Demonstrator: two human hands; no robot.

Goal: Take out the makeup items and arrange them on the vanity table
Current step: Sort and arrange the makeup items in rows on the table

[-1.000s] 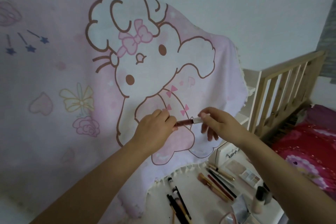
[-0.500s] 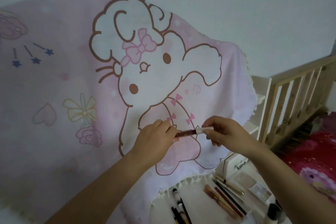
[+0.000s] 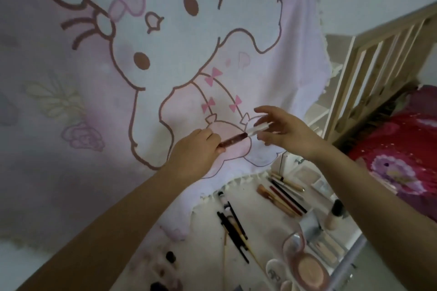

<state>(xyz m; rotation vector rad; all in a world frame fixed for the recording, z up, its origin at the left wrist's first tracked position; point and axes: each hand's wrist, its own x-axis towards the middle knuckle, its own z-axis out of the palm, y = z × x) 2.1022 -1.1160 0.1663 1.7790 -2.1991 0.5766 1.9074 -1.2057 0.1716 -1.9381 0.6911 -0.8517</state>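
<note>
I am in a home bedroom. The landmark is the white vanity table (image 3: 208, 224), strewn with makeup brushes (image 3: 280, 198). Behind it hangs a pink cartoon blanket (image 3: 71, 101); to its right stand a wooden bed rail (image 3: 378, 59) and red floral bedding (image 3: 399, 149).
</note>
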